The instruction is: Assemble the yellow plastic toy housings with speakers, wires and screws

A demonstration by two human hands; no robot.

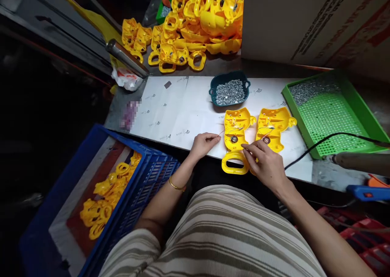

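Two yellow plastic shell halves lie side by side, hollow side up: the left shell (240, 120) and the right shell (276, 116). Thin wires and a round metal part (234, 139) show inside the left one, whose ring-shaped handle (226, 168) overhangs the table's front edge. My left hand (202, 146) is closed in a pinch on a thin wire that runs into the left shell. My right hand (269, 163) grips the left shell's lower right edge with bent fingers. It covers part of the right shell's handle.
Behind the shells sits a dark green tray of screws (230, 93). A bright green basket (344, 118) with more screws stands right, a black cable (313, 147) before it. Yellow shells (195, 33) pile up at the back beside a cardboard box (289, 25). A blue crate (146, 167) stands lower left.
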